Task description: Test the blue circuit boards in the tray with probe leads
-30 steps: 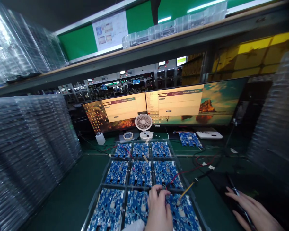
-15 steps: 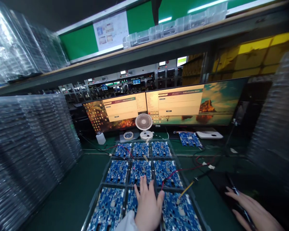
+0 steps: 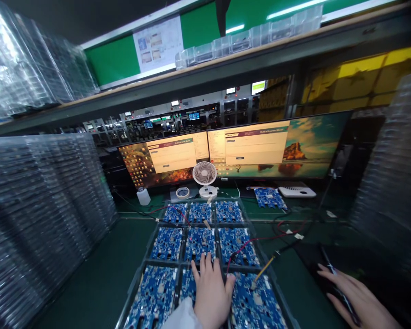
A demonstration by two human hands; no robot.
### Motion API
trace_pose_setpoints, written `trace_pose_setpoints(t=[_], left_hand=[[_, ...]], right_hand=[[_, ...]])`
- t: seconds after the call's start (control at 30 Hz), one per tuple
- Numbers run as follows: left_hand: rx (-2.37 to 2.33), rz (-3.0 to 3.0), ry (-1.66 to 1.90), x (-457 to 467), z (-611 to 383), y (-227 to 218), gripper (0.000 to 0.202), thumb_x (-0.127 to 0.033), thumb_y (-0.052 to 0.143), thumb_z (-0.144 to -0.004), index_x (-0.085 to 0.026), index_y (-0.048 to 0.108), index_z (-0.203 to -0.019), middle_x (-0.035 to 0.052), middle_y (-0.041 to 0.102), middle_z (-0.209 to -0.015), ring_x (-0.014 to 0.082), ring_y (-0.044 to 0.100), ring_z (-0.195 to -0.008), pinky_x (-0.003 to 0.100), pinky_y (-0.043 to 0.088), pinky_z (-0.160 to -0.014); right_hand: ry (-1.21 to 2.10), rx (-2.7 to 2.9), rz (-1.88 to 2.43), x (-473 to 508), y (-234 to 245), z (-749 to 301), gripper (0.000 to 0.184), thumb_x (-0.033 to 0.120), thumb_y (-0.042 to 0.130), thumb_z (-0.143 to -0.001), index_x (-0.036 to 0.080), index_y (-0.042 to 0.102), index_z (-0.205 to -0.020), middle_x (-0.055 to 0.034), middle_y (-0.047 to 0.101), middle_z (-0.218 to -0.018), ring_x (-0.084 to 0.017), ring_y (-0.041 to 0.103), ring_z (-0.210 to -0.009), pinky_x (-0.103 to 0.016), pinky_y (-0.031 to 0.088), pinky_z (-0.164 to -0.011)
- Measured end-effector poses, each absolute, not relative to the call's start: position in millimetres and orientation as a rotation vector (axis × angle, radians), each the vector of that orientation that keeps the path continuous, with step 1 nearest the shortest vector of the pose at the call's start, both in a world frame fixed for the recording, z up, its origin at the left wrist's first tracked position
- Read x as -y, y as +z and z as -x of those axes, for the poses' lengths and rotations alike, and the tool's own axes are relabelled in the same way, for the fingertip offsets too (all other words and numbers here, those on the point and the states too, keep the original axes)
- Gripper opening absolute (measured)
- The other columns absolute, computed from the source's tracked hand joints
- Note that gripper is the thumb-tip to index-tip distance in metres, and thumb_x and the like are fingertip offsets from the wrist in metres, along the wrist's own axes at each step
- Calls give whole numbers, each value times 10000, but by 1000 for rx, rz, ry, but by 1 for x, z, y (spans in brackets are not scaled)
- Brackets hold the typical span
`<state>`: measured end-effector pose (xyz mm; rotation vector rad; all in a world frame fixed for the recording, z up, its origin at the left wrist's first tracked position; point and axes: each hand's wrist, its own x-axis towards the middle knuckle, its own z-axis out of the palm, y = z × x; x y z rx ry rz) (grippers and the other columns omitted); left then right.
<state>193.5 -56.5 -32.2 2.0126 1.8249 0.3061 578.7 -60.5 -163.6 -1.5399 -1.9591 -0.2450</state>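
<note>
My left hand (image 3: 212, 292) lies with fingers spread over the front middle circuit board (image 3: 187, 284) in a dark tray (image 3: 134, 285). Its fingertips reach the lower edge of the centre board (image 3: 199, 242), which shows a small red light. A red wire (image 3: 246, 246) runs past my thumb, and a yellow-sleeved lead (image 3: 264, 269) reaches the front right board (image 3: 256, 301). My right hand (image 3: 366, 294) rests at the lower right on a dark pad (image 3: 308, 256), a slim dark pen-like tool (image 3: 329, 265) held along its fingers. What lies under the palm is hidden.
Two monitors (image 3: 171, 155) stand behind the tray, with a small white fan (image 3: 204, 173), a tape roll (image 3: 182, 193) and a white bottle (image 3: 143, 196) before them. Another blue board (image 3: 270, 198) lies by a white device (image 3: 297, 191). Stacked plastic trays (image 3: 48, 219) rise at left; a shelf (image 3: 205, 68) crosses above.
My right hand has shifted slightly left and up with the pen-like tool. My left hand has barely moved, its fingers still over the same board. The red wire by the thumb has shifted slightly.
</note>
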Motion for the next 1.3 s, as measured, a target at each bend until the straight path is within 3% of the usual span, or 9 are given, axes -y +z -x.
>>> trace_pose_setpoints(t=[0.23,0.47,0.97,1.3], left_hand=[[-1835,-2038,300,57,-193,-38,603,-436,374,-901,-95,480,-1386,196,347,-1525,378,213,-1451,655,-1,-1163],[-1812,-2020,379,55,-189,-44,663,-576,263,-931,-152,484,-1391,138,354,-1536,337,209,-1461,621,-2,-1185],[-1814,-2030,350,56,-188,-49,676,-609,291,-922,-167,474,-1398,129,338,-1546,332,197,-1466,605,-27,-1190],[-1803,-2020,354,56,-187,-43,679,-602,312,-917,-155,467,-1404,142,325,-1549,339,187,-1468,613,-24,-1187]], right_hand=[[-238,1939,1565,63,-154,-570,332,382,482,-887,287,632,-1168,-68,680,-1171,-292,627,-1107,-415,569,-922],[-494,1992,1424,58,-158,-575,358,426,485,-870,274,625,-1162,-40,703,-1110,-263,660,-1031,-391,618,-801],[-643,2032,1326,59,-145,-567,311,394,454,-886,258,595,-1127,-31,712,-1068,-257,673,-975,-386,635,-713],[-558,2023,1378,57,-158,-575,342,396,484,-867,280,604,-1165,-26,703,-1103,-261,657,-1024,-385,622,-777]])
